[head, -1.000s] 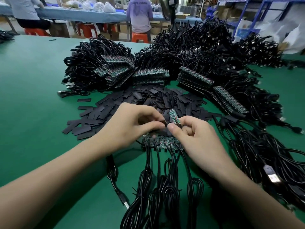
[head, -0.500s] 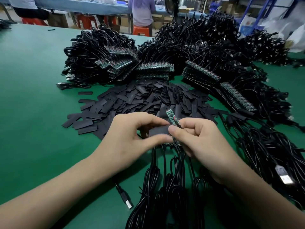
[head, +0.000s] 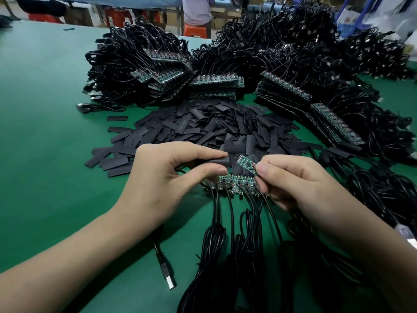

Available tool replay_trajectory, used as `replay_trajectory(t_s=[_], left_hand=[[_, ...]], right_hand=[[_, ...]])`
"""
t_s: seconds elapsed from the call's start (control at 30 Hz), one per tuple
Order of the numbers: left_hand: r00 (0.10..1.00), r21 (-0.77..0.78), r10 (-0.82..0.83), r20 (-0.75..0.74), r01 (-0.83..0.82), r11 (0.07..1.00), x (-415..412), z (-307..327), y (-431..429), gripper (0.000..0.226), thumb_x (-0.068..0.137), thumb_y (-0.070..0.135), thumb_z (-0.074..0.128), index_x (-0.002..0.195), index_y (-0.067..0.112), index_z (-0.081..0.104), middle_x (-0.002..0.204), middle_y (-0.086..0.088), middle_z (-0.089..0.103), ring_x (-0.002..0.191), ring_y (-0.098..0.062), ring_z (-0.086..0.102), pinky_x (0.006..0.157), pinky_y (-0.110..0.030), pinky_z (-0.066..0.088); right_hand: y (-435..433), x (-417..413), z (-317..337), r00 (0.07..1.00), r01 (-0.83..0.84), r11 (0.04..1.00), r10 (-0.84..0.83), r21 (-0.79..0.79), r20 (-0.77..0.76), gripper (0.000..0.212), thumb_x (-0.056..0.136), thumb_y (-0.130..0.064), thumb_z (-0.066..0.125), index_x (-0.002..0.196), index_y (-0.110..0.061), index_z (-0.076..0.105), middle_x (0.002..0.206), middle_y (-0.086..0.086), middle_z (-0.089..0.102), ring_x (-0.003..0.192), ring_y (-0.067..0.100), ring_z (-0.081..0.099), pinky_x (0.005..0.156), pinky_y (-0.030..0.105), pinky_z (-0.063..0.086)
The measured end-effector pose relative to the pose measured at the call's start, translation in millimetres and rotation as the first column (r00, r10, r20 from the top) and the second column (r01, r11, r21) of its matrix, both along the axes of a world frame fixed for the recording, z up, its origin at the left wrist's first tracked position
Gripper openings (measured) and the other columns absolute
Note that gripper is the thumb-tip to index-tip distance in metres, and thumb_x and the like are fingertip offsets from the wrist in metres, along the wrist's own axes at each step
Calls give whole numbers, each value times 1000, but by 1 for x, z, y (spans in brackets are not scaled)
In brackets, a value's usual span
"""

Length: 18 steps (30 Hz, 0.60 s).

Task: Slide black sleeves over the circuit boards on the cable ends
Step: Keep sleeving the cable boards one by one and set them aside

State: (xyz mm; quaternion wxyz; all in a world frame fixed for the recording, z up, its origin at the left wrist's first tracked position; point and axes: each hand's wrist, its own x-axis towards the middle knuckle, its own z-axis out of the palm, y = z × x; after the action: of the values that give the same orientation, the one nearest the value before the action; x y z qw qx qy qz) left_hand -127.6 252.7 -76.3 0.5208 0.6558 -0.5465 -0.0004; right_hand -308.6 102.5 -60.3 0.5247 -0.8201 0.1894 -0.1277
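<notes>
Left hand: your left hand (head: 162, 188) is closed in a pinch, thumb below and forefinger above a flat black tubular sleeve (head: 217, 161). The other fingers curl underneath and hold nothing.
Sleeve position: you hold it raised over the green table mat (head: 45, 132), lying roughly level. Its right end is turned toward the board, which looks meant to bring the mouth onto the board end-on.
Right hand: your right hand (head: 302, 190) is closed as well, thumb and forefinger nipping the small green circuit board (head: 246, 164) at its wired end, where the cable leaves it.
Board position: it juts up and to the left from your fingertips, its free end bare and aimed at the sleeve. The two are just apart, not touching, so this board is not yet covered.
Why the low grip: holding it by the wired end seems to leave the board's length free for the sleeve to travel along.
Supply: the loose pile of black sleeves (head: 203, 127) lies just beyond your hands, and a row of green circuit boards (head: 232, 180) on their cables lies directly beneath them.
Backlog: heaped black cable bundles (head: 282, 48) ring the far side.
</notes>
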Motion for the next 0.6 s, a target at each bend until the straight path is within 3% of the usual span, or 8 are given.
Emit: replay_trajectory(t_s=[0.2, 0.37, 0.47, 0.6], left_hand=[[998, 26, -58, -1, 58, 998, 0, -2, -1, 23, 80, 30, 79, 102, 23, 80, 93, 18, 76, 83, 3, 72, 71, -15, 57], [993, 93, -115, 2, 114, 989, 2, -2, -1, 25, 79, 36, 76, 101, 23, 80, 91, 18, 76, 86, 5, 71, 78, -12, 53], [970, 132, -204, 129, 187, 973, 7, 2, -1, 25, 82, 31, 79, 104, 19, 80, 96, 14, 76, 90, 2, 71, 84, -18, 54], [939, 138, -244, 241, 216, 967, 11, 5, 0, 29, 81, 29, 82, 107, 17, 79, 95, 11, 76, 87, 1, 70, 83, -21, 56]], right_hand=[[3, 0, 2, 997, -64, 998, 63, -17, -52, 39, 95, -51, 51, 68, -24, 58, 59, 5, 32, 56, 24, 27, 51, 34, 21], [4, -1, 6, 988, -124, 990, 118, -63, -97, 39, 96, -50, 51, 67, -24, 57, 60, 6, 29, 53, 20, 25, 48, 25, 21], [1, -2, 6, 985, -131, 991, 127, -22, -119, 38, 95, -49, 51, 66, -25, 57, 59, 5, 31, 54, 20, 27, 49, 28, 21], [0, -1, 4, 982, -139, 990, 141, 20, -130, 38, 95, -48, 50, 66, -24, 58, 57, 0, 40, 55, 18, 35, 51, 23, 29]])
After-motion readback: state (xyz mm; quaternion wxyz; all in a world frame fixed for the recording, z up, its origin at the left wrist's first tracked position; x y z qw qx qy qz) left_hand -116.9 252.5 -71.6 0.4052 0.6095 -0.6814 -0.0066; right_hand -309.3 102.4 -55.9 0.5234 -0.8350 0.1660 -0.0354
